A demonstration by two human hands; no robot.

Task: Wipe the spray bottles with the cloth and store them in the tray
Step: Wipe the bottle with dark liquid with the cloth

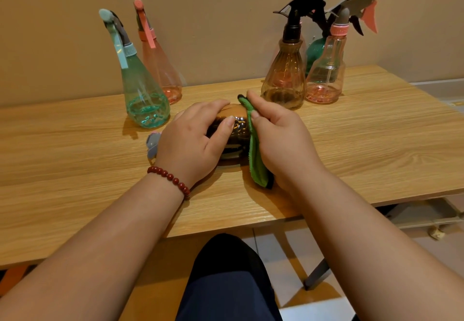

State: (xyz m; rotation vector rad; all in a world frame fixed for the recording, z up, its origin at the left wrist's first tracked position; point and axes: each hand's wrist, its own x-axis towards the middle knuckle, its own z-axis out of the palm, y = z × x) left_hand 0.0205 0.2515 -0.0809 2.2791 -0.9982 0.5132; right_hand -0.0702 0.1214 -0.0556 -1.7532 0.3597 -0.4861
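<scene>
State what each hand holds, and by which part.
Left hand grips the lying bottle round its body. Right hand pinches the cloth by its upper part, against the bottle's wide end.

- A lying bottle (236, 132) sits mid-bench (376, 132), head to the left
- The left hand (190, 142) grips it; the right hand (278, 134) holds the cloth (256, 160) against its right end
- Behind-left stand a nearer bottle (144, 94) and a farther bottle (163, 69)
- Behind-right stand a middle bottle (285, 79) and an outer bottle (326, 74), with a rear bottle (313, 54) behind them
</scene>
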